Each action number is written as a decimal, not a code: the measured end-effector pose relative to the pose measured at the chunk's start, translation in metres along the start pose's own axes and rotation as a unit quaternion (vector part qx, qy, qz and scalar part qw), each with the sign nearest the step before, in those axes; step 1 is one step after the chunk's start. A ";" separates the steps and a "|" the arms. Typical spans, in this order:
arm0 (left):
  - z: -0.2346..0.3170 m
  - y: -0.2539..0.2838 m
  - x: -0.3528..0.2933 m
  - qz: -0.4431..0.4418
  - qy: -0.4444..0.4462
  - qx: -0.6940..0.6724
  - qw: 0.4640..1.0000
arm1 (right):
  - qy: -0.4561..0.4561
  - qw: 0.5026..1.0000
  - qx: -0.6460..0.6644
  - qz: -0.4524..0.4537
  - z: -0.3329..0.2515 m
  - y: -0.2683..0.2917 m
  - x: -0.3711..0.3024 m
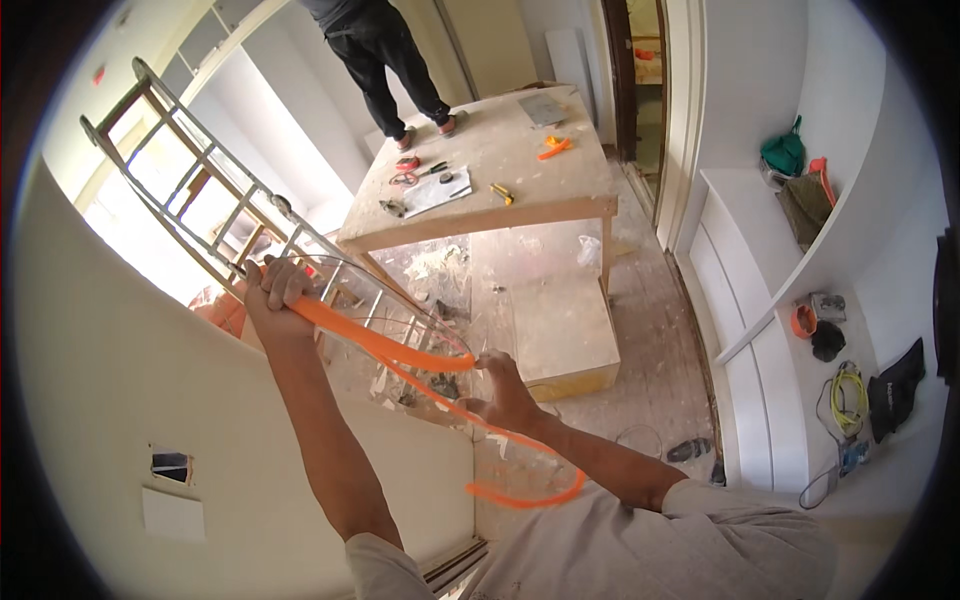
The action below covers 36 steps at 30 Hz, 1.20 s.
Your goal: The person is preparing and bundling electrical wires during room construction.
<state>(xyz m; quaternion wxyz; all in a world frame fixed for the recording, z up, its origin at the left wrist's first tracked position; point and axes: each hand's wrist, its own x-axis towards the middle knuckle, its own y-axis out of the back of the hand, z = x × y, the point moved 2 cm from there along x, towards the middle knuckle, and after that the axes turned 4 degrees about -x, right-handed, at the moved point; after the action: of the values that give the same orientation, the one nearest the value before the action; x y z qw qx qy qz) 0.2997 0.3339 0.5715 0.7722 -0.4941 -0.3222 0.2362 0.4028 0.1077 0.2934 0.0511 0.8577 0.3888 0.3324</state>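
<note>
Left hand (275, 287) raised high, fist clenched around one end of an orange flat strip (400, 362), right up against the top of a metal ladder (215, 190) leaning at the white wall (120, 400). Right hand (505, 392) lower and nearer the body, fingers closed on the same strip further along. Strip runs taut-ish between both hands, doubled into two lines there, then past the right hand it sags in a loose loop (525, 495) over the person's grey shirt. A clear curved sheet or tube seems to sit around the strip between the hands; can't tell exactly what it is. Below and beyond: wooden surface (500, 190) dusty, carrying pliers, a paper sheet, a yellow tool and an orange scrap. Another person stands on the far end of that surface (385, 50), only dark trousers and feet in view. Right side: white built-in shelves (760, 300) with a green bag, orange roll and yellow cable coil. Floor dusty with debris, a sandal (690, 450) near the shelves.
</note>
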 end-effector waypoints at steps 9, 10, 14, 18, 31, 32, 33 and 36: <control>-0.064 -0.062 0.015 -0.083 0.079 0.002 0.993 | 0.000 0.998 0.062 0.012 0.019 0.078 0.030; -0.072 -0.075 0.016 -0.079 0.083 0.001 0.993 | 0.047 0.996 0.067 0.036 0.019 0.089 0.034; -0.081 -0.091 0.042 -0.117 0.077 0.032 0.990 | -0.032 0.963 0.132 -0.231 0.011 0.123 0.031; -0.056 -0.097 0.074 -0.114 0.038 0.105 0.987 | -0.029 0.959 0.086 -0.267 0.000 0.164 -0.007; 0.135 0.049 0.203 0.052 -0.061 0.084 0.993 | -0.309 0.798 -0.373 -0.358 0.148 0.336 -0.366; 0.166 0.049 0.203 -0.010 -0.059 0.099 0.993 | -0.312 0.811 -0.335 -0.364 0.150 0.350 -0.386; 0.161 0.054 0.211 -0.001 -0.116 0.111 0.987 | -0.332 0.814 -0.309 -0.362 0.135 0.367 -0.401; 0.121 0.022 0.220 -0.023 -0.143 0.222 0.964 | -0.492 0.667 -0.359 -0.429 0.124 0.371 -0.427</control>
<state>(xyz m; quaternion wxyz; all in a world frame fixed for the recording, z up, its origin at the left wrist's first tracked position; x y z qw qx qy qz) 0.3601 0.5674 0.6463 0.8135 -0.2638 -0.3802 0.3523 0.5099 -0.4278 0.0994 0.6756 0.5510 0.4827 -0.0829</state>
